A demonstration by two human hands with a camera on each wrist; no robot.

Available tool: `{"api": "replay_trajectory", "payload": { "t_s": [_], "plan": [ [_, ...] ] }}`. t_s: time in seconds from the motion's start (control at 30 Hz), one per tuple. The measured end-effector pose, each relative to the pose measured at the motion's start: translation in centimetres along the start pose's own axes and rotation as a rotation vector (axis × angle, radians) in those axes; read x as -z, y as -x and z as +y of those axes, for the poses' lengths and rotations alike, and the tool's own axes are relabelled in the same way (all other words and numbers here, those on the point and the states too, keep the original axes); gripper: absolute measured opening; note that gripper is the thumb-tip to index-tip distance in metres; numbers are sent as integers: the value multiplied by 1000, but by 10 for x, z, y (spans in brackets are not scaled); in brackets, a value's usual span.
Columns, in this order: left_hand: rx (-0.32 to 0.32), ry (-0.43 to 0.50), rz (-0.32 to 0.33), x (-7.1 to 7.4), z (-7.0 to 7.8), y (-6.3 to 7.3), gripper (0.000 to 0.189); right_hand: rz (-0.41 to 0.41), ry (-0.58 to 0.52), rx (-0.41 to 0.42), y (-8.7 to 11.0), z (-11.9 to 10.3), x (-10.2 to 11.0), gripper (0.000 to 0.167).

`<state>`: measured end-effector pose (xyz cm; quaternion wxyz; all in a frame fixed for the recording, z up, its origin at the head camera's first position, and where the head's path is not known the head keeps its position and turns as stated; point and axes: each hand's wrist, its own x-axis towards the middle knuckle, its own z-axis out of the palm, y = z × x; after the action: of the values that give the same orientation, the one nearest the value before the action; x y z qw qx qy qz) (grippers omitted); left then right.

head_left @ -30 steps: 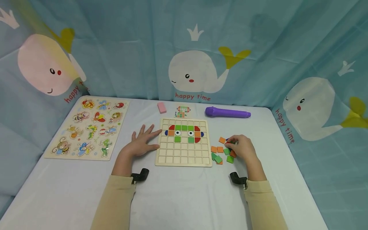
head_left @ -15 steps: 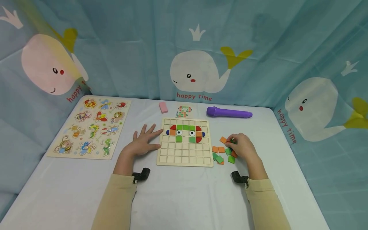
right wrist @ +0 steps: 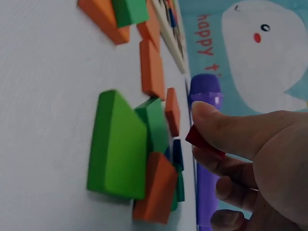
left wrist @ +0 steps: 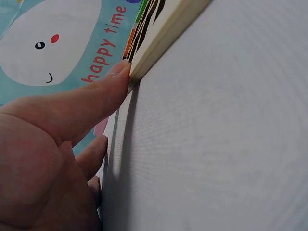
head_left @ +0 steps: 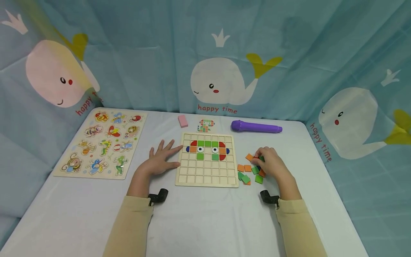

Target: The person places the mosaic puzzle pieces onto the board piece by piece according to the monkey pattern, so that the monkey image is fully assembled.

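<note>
My left hand [head_left: 159,161] lies with spread, straight fingers at the left edge of a wooden grid board [head_left: 205,175]. In the left wrist view the thumb [left wrist: 91,103] touches the board's edge. Red, orange, green and blue pieces and two eye pieces [head_left: 215,150] sit in the board's upper squares. Over a loose pile right of the board, my right hand [head_left: 272,163] pinches a red piece [right wrist: 206,142] between thumb and forefinger. Below it in the right wrist view stand green [right wrist: 118,147] and orange tiles [right wrist: 156,187]; a blue piece [right wrist: 177,153] is partly hidden.
A small pattern card [head_left: 206,125] lies behind the board, between a pink block [head_left: 183,121] and a purple microphone-shaped stick [head_left: 257,126]. To the left is an insect picture puzzle [head_left: 106,142]. A whale-print curtain [head_left: 154,78] closes off the table's back.
My right hand stays at the pile, its fingers shifting slightly among the pieces; a blue piece now shows beneath them. The left hand keeps its place by the board. The head view has shifted slightly.
</note>
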<state>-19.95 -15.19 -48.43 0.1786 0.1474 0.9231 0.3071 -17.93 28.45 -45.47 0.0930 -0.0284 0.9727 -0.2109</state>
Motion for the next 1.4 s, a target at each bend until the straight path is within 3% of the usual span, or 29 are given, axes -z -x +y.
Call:
{"api": "replay_trajectory", "payload": {
  "t_s": [0.17, 0.33, 0.5, 0.83, 1.2, 1.4],
  "plan": [
    [-3, 4, 4, -1, 0, 0, 74, 60, -89, 19, 5, -12, 3, 19],
    [0, 2, 6, -1, 0, 0, 74, 155, -140, 85, 7, -27, 5, 17],
    [2, 5, 5, -1, 1, 1, 74, 188, -187, 152, 5, -38, 1, 15],
    [8, -7, 6, -2, 0, -1, 74, 145, -246, 243, -5, -63, -13, 23],
    [10, -1, 11, -2, 0, -2, 74, 119, -433, 180, -23, -102, -34, 19],
    [9, 3, 9, -2, -1, -2, 75, 77, -447, 191, -34, -128, -49, 13]
  ]
}}
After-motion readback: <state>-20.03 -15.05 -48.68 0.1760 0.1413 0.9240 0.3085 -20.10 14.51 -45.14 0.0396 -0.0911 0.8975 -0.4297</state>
